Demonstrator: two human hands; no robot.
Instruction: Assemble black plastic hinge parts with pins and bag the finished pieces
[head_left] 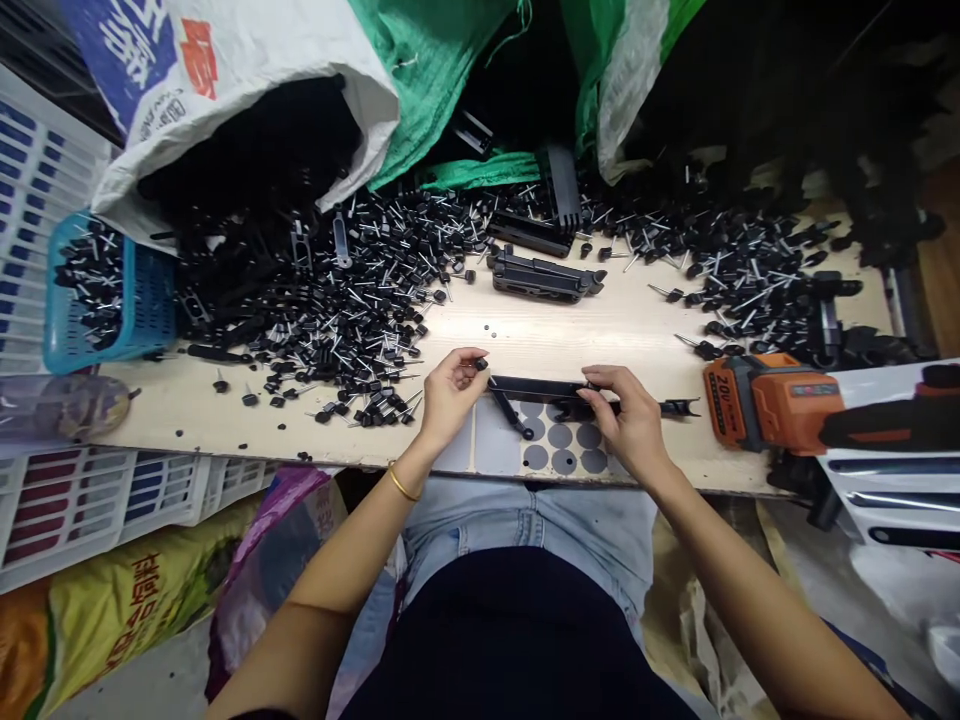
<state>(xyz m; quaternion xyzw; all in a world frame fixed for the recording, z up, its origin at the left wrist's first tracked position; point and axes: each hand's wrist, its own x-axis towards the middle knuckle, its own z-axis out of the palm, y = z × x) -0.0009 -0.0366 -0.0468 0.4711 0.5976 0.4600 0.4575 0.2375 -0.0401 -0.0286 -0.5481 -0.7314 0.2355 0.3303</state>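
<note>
Blue basket (152, 300) of small black parts far left, pinned-parts pile (360, 325) next, then left hand (450, 397) pinching a black knob (482, 364) by the left end of a black bar (536, 386), bar lying between both hands above the grey-disc sheet (541, 436), right hand (628, 412) pinching its other end, orange power tool (793, 395) far right.

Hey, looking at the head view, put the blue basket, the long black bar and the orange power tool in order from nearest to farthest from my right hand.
1. Long black bar: its end is at your right hand.
2. Orange power tool: off to the right.
3. Blue basket: far left.
</note>
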